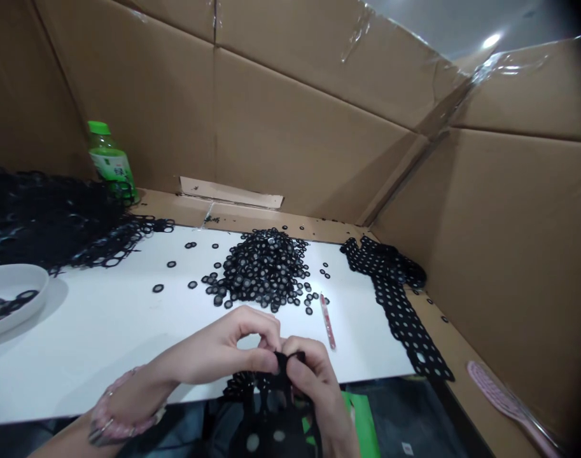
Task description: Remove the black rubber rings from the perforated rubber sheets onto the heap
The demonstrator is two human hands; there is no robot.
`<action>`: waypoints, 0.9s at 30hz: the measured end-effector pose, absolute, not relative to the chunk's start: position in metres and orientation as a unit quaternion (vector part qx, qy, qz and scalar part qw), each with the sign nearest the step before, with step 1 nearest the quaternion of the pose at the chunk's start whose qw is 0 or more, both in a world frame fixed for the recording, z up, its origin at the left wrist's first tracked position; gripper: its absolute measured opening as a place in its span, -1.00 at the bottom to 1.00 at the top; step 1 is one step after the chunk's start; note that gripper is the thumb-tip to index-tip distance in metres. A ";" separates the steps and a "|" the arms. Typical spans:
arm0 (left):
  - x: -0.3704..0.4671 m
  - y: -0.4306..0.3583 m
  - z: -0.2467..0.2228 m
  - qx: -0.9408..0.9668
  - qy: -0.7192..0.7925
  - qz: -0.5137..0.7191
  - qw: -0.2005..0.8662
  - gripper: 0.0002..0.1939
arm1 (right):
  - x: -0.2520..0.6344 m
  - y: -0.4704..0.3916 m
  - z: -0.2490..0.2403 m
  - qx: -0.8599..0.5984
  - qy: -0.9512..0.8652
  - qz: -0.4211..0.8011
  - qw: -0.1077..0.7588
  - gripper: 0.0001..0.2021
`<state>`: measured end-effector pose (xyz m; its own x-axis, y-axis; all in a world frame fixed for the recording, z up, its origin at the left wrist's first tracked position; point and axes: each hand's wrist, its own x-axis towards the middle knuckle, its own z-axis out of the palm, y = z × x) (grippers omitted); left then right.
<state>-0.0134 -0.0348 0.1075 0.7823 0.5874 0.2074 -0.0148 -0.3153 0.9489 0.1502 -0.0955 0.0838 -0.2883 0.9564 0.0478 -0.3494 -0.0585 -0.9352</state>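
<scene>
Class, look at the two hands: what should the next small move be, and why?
Probably the left hand should ease one piece loose while the right hand steadies the black sheet: both pinch it with fingertips close together, and a heap of loose black rings lies just beyond.

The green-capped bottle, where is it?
The bottle stands at the upper left of the head view, by the cardboard wall, just behind the tangled black pile.

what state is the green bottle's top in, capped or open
Capped: a green cap sits on top of the bottle.
</scene>
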 end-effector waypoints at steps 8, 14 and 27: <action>-0.003 -0.060 0.089 0.770 0.280 0.480 0.315 -0.87 | 0.136 -0.092 0.077 -0.379 -0.462 0.563 0.570 -0.73; -0.001 -0.064 0.098 0.736 0.354 0.408 0.408 -0.93 | 0.133 -0.095 0.070 -0.426 -0.484 0.509 0.570 -0.76; -0.003 -0.068 0.096 0.694 0.408 0.327 0.495 -0.79 | 0.143 -0.088 0.079 -0.359 -0.395 0.633 0.560 -0.66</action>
<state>-0.0029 -0.0677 0.0962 0.4539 0.8897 0.0493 0.2427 -0.1767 0.9539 0.1432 -0.0880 0.0792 -0.1138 0.9934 -0.0128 -0.4261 -0.0605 -0.9027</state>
